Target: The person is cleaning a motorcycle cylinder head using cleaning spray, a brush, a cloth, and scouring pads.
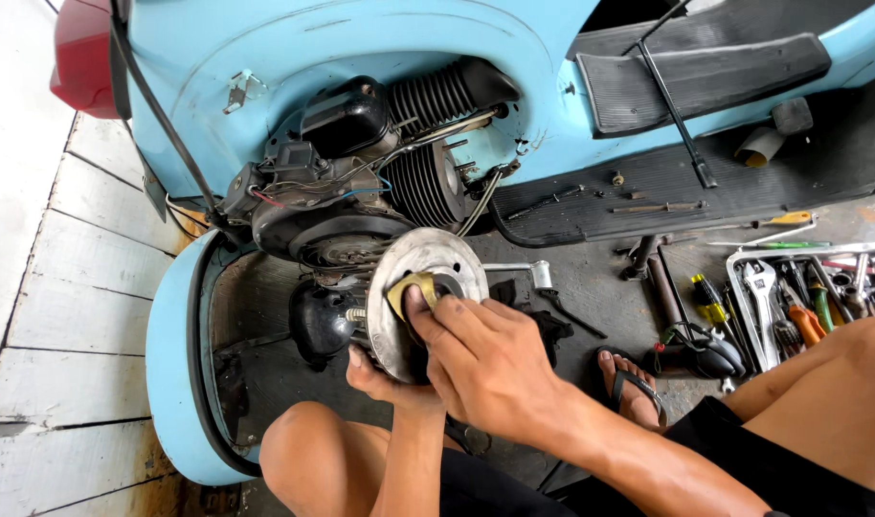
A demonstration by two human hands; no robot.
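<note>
Light-blue scooter body [361, 38] lies on its side across the floor, engine [361, 182] exposed. Grey brake drum [414, 297] sits at the engine's lower side. Open tool tray [744, 306] by the floor's right edge, beyond your knee. Your right hand [485, 364] presses a yellowish pad [409, 290] on the drum face, fingers closed on it. Your left hand [385, 383] props the drum's lower edge; its fingers are hidden, grip unclear.
</note>
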